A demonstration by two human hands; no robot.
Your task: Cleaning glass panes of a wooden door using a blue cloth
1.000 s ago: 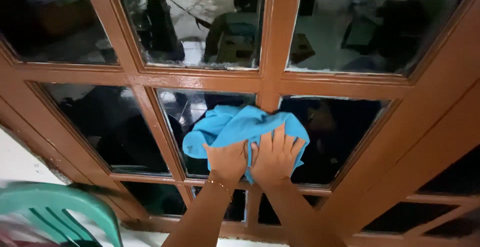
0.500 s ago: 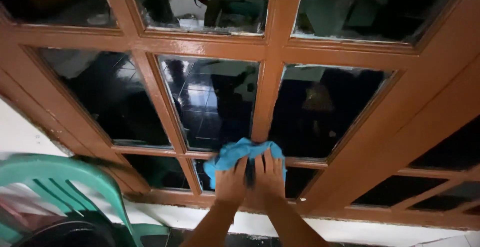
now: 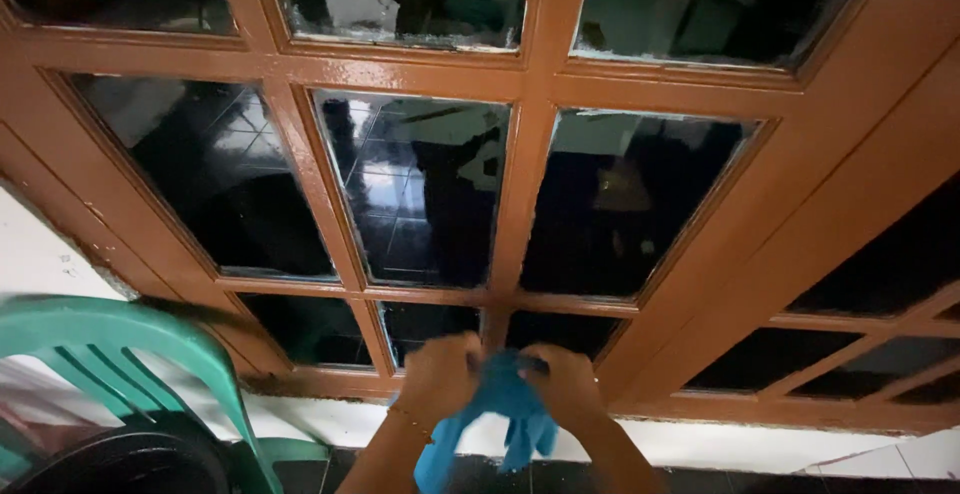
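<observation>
While both hands (image 3: 500, 379) clench the blue cloth (image 3: 505, 414) in their fingers, the glass panes (image 3: 420, 189) above already look wiped, the bottom row likely remaining.

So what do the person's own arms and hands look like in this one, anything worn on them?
Both forearms are bare, with no sleeves in view and no gloves on either of the hands. The left hand has a thin gold-coloured bracelet at the wrist. The right hand and its wrist show nothing worn. The frame is too blurred to tell about rings.
</observation>
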